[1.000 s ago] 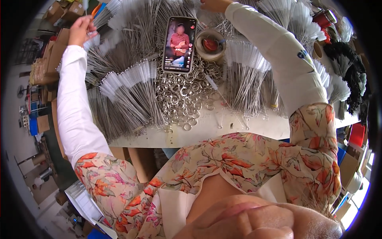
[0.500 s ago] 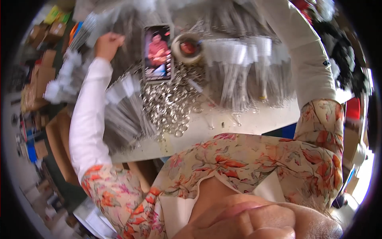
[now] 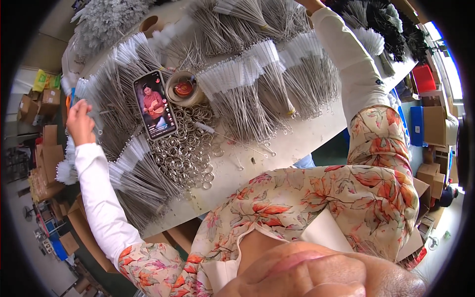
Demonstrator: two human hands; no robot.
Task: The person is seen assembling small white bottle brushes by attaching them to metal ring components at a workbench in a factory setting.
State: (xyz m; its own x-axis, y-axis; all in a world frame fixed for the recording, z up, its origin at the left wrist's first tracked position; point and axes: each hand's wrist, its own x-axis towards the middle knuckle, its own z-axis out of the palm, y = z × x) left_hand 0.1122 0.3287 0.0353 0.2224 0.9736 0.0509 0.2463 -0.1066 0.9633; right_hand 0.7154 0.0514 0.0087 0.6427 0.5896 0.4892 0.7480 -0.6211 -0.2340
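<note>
Container: pale round tub (image 3: 185, 103), right of your left hand (image 3: 80, 122), with the phone (image 3: 154, 106) between; a red round item (image 3: 183, 88) sits inside (kind not clear). Metal rings (image 3: 180, 158) heap loose on the table (image 3: 302, 141), nearer your body than the tub.

Your right hand (image 3: 311, 4) is largely cut off by the top edge; cannot tell whether it is spread or gripping. Your left fingers are curled, narrow; a looped wire end (image 3: 100, 131) shows just beside them, but whether you hold it is hard to make out.

Wire brushes (image 3: 240, 101) lie massed between your hands: white heads away from you, looped ends toward you, long axes slanting to your right. One lone brush (image 3: 205, 127) points its head toward your left-hand side.
</note>
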